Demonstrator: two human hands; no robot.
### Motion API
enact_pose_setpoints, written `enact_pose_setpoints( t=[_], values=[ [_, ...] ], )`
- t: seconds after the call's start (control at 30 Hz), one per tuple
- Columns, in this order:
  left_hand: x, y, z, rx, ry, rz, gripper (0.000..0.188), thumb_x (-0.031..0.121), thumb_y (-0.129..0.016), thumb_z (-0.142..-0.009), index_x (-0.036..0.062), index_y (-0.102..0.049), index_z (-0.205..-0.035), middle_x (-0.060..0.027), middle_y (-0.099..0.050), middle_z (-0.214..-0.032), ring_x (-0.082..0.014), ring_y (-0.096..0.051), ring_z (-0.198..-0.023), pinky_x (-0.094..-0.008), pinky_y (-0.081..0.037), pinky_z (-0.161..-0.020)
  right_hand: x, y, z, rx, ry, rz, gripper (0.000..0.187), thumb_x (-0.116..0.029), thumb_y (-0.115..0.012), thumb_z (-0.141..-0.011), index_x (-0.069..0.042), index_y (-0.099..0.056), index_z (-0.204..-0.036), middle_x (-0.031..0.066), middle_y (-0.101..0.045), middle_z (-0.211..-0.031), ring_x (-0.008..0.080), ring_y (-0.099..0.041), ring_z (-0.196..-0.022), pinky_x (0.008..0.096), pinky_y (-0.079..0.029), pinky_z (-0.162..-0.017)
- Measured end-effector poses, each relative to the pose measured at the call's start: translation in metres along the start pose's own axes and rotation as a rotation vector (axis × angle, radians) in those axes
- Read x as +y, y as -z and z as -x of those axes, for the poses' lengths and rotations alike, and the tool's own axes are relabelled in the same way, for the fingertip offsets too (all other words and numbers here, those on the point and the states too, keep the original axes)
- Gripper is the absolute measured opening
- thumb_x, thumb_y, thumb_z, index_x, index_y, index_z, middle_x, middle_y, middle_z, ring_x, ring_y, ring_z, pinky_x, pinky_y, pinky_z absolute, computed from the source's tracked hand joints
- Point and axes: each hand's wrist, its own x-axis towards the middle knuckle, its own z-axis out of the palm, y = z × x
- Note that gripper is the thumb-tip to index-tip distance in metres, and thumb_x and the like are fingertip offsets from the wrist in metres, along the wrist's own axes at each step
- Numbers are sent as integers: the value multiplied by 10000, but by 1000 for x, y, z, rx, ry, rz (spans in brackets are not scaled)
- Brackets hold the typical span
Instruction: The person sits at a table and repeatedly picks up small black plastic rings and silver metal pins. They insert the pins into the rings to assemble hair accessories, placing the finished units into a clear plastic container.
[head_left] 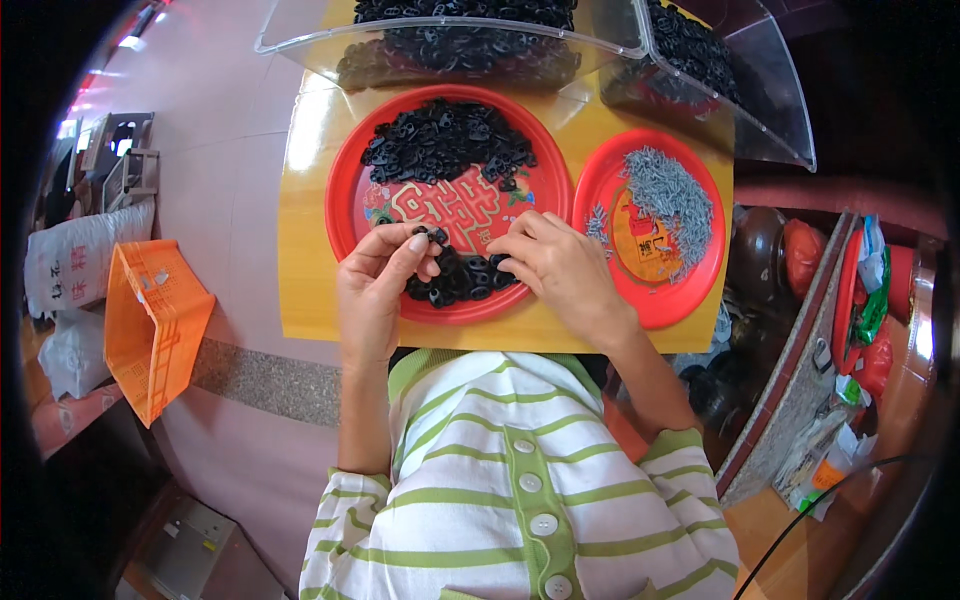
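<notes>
My left hand [385, 270] pinches a small black plastic part [432, 235] with holes in it, held above a round red tray [340, 215]. Fingers closed, my right hand [560, 268] reaches over the tray's near right side and grips another black plastic part [497, 260] at the edge of the near pile. That near pile of black parts [455, 283] lies between my hands. A larger heap of black parts [445, 140] covers the tray's far side. Right of it, a smaller red tray [590, 165] carries many thin grey metal pins or screws [672, 205].
Two clear plastic bins [450, 62] [700, 90] with more black parts stand at the back of the yellow table [300, 250]. An orange crate [160, 320] and white sacks [90, 255] are on the floor at left. A stone-edged ledge [790, 370] with bags lies at right.
</notes>
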Motion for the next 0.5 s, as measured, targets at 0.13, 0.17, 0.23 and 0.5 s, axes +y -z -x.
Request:
enact_pose_setpoints(
  t=[0.13,0.17,0.23,0.5],
  values=[
    [-2,0,0,-12,-5,11,125,62,-597,-868,-25,-608,-957,-80,-642,-822,-96,-578,-678,-207,-458,-627,8,-3,-1,52,-16,-122,141,-111,-662,-733,-83,-596,-854,61,-557,-854,254,-568,-825,375,-489,-678],
    [-2,0,0,-16,-10,15,125,61,-596,-868,-25,-607,-958,-80,-642,-822,-96,-579,-677,-208,-458,-627,8,-2,-3,104,-14,-99,136,-108,-659,-733,-82,-595,-850,60,-560,-853,254,-569,-824,375,-489,-679],
    [-2,-3,1,-30,4,-6,119,60,-584,-872,-15,-603,-963,-78,-640,-832,-93,-573,-683,-199,-451,-626,7,-1,-5,207,-16,-58,125,-100,-654,-734,-80,-592,-841,59,-567,-850,255,-572,-821,376,-489,-680],
    [-4,-12,1,-74,-7,-15,123,72,-581,-874,-11,-604,-961,-76,-639,-836,-95,-567,-687,-210,-447,-635,10,-22,-14,329,-39,174,182,-88,-677,-731,-79,-641,-909,50,-605,-831,228,-597,-788,345,-496,-601]
  ],
)
